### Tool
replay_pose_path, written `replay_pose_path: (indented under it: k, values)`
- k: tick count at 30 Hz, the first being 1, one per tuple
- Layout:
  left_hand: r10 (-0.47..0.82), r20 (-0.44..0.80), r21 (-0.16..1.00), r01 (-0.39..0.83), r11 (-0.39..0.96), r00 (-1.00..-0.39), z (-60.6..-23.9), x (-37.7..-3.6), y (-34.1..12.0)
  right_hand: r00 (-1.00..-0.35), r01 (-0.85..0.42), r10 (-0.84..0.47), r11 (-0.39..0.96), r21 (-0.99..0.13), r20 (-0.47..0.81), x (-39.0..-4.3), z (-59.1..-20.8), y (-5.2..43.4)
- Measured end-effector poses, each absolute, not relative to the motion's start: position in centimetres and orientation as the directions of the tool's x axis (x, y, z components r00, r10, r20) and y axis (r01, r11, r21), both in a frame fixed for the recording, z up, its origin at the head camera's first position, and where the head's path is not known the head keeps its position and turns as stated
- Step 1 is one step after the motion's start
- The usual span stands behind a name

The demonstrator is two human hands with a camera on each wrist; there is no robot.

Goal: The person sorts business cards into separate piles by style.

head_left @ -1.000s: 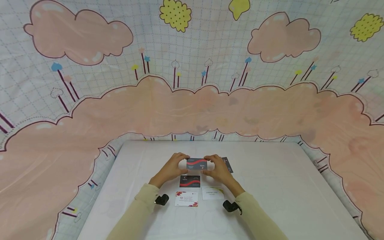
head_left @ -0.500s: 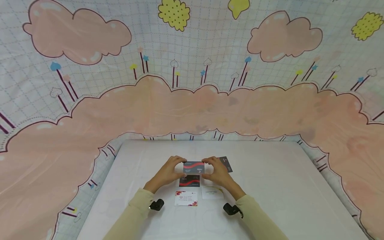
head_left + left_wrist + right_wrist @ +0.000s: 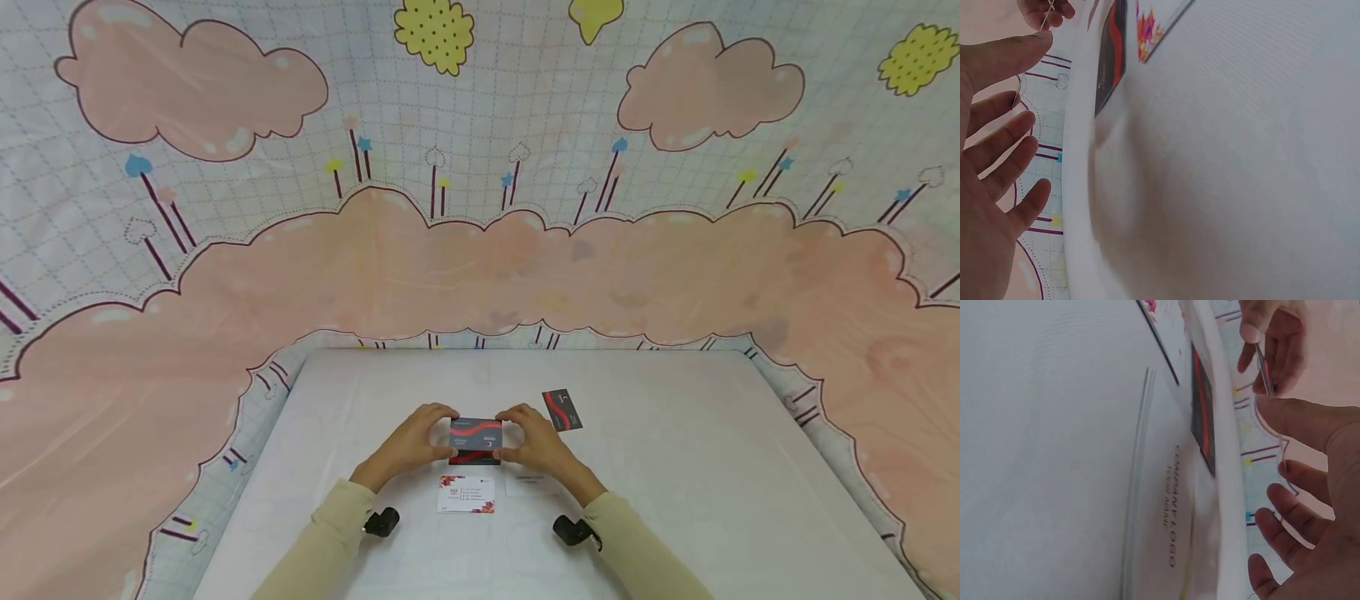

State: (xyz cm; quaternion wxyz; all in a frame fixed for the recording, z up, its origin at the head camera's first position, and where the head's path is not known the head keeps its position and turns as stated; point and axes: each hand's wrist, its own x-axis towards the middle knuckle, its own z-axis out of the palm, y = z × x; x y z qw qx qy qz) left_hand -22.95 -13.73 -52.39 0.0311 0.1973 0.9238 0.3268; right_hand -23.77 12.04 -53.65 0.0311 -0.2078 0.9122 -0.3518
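Both hands hold up a grey business card [image 3: 476, 433] with a red wave, each pinching one short end between thumb and fingers. My left hand [image 3: 405, 443] grips its left end, my right hand [image 3: 542, 450] its right end. In the right wrist view the card [image 3: 1264, 370] shows edge-on, raised off the table. Beyond it in the head view, partly covered, a black card with a red wave [image 3: 474, 459] lies on the table. Closer to me lie a white card with red flowers [image 3: 466, 495] and a white card lettered COMPANY LOGO [image 3: 1163, 519].
Another dark card with a red wave [image 3: 562, 410] lies tilted past my right hand. The white table [image 3: 712, 467] reaches back to a hanging cloth [image 3: 480, 275] printed with clouds. A small black camera [image 3: 382, 522] sits at each wrist.
Both hands have brought the grey card nearer to me and slightly left, so it now overlaps the black card in the head view. The tilted dark card at the right has come fully into sight.
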Motion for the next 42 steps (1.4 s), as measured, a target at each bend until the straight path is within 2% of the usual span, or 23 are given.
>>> replay_pose_path:
  k: [20, 31, 42]
  values:
    - [0.446, 0.023, 0.582, 0.375, 0.722, -0.895, -54.1, -23.5, -14.3, -0.916, -0.352, -0.4, 0.751, -0.559, 0.039, -23.6, -55.1, 11.4]
    - [0.466, 0.029, 0.538, 0.407, 0.738, -0.884, -54.5, -23.6, -14.3, -0.908, -0.396, -0.41, 0.781, -0.482, 0.08, -23.5, -55.4, 11.2]
    - [0.466, 0.009, 0.511, 0.405, 0.758, -0.885, -54.7, -23.6, -14.3, -0.91, -0.392, -0.408, 0.787, -0.477, 0.075, -23.4, -55.7, 11.1]
